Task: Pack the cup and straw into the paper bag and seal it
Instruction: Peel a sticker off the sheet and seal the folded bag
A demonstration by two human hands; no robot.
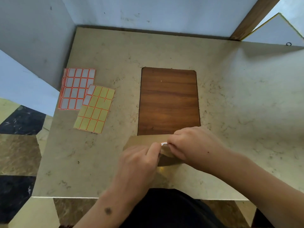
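A brown paper bag stands near the table's front edge, seen from above, its top folded over. My left hand presses on the folded top from the left. My right hand comes in from the right and pinches a small white sticker with an orange border at the fold. The fingertips of both hands meet at that sticker. The bag hides whatever is inside; no cup or straw is in view.
Two sticker sheets lie at the left: a white one with orange lines and a mostly peeled yellow one overlapping it. A dark wooden inset panel sits in the beige marble table. Walls close the back and left.
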